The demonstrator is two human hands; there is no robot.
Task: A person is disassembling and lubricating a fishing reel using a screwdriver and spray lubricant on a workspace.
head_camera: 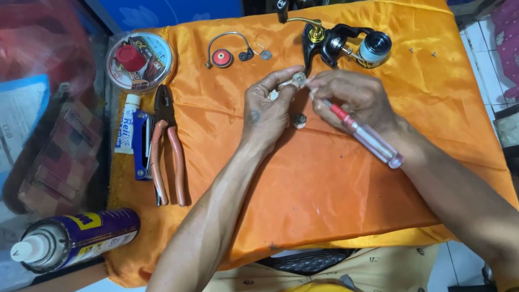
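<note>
My left hand (265,108) pinches a small silver metal part (296,80) above the orange cloth (322,191). My right hand (353,94) grips a screwdriver (369,139) with a clear and red handle, its tip pointing at that part. A small metal nut-like piece (299,121) lies on the cloth just below the hands. A black and gold fishing reel (344,42) lies behind the hands, at the cloth's far edge.
Orange-handled pliers (166,147), a glue tube (126,125) and a blue tool lie at the cloth's left. A round clear line spool (140,61) and a wire bail with red roller (224,53) sit at the back. A spray can (76,237) lies front left.
</note>
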